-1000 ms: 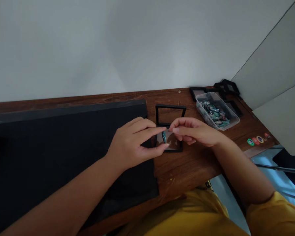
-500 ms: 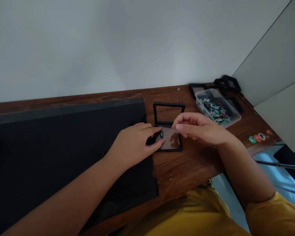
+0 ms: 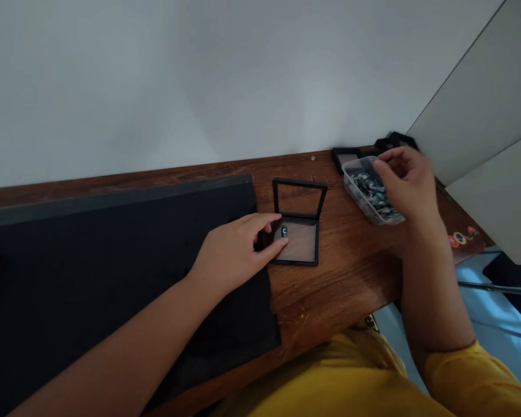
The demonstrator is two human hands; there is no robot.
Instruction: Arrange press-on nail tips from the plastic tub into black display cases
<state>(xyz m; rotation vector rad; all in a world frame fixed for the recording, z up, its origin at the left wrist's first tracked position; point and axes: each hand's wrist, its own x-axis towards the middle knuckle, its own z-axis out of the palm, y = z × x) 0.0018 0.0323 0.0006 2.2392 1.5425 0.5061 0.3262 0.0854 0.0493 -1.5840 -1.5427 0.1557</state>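
Observation:
A black hinged frame (image 3: 317, 243) with a clear film lies opened on the wooden table, its lid raised at the back. On the film, near the left side, rests a small dark teal piece (image 3: 284, 231) with a light mark. My left hand (image 3: 238, 246) is at the frame's left edge, thumb and fingers apart on either side of the piece, holding nothing. My right hand (image 3: 410, 182) is over the right part of a clear plastic box (image 3: 364, 205) full of small wrapped teal pieces (image 3: 375, 191). Its fingers are curled and blurred, and what they hold, if anything, is hidden.
A large black mat (image 3: 113, 278) covers the left of the wooden table (image 3: 338, 278). More black frames (image 3: 345, 157) lie behind the box against the wall. Small round coloured stickers (image 3: 459, 238) are near the table's right edge.
My right hand has moved right and back, from above the opened frame to the plastic box. My left hand has barely shifted, and the small piece still lies on the film.

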